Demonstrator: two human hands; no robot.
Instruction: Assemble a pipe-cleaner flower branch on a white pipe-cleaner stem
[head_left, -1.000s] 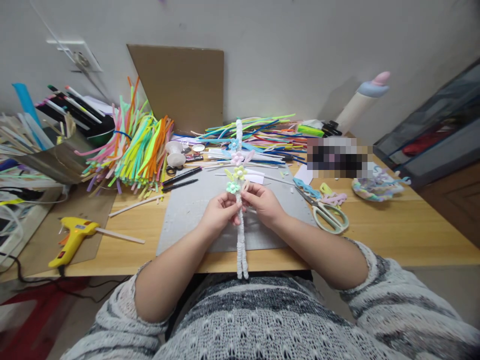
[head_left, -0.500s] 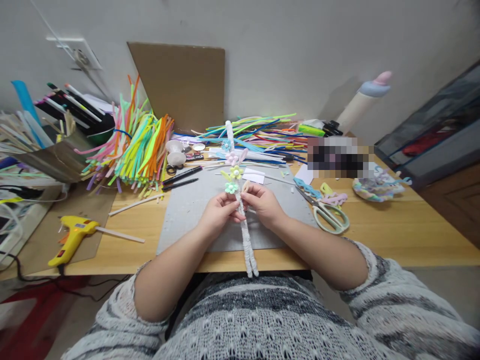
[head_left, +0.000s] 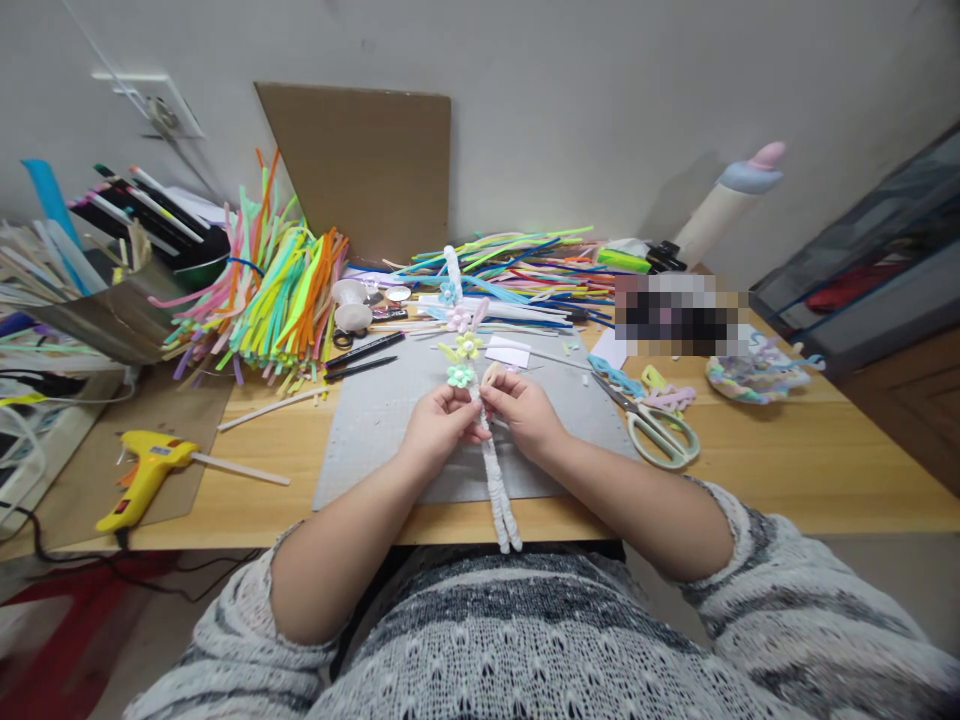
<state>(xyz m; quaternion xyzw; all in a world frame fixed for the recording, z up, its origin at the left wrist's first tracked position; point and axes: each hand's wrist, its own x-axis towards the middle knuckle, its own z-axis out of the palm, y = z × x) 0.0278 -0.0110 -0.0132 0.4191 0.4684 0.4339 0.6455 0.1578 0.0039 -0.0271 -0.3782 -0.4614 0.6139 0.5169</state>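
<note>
A long white pipe-cleaner strip runs upright through both hands, its lower end split in two near the table's front edge. Blue, pink, yellow and mint-green pipe-cleaner flowers line its upper part. My left hand is closed on the strip just below the green flower. From the other side, my right hand pinches at the same spot. A small cream loop sticks up by the right fingertips. What lies between the fingers is partly hidden.
Underneath lies a grey cutting mat. Scissors rest at its right edge; a yellow glue gun lies at left. Bundled pipe cleaners stand behind, with loose ones along the wall. Two black pens lie on the mat.
The flowered strip has tilted slightly, its top end shifting left and its lower end a little right. Both hands keep nearly the same place and grip.
</note>
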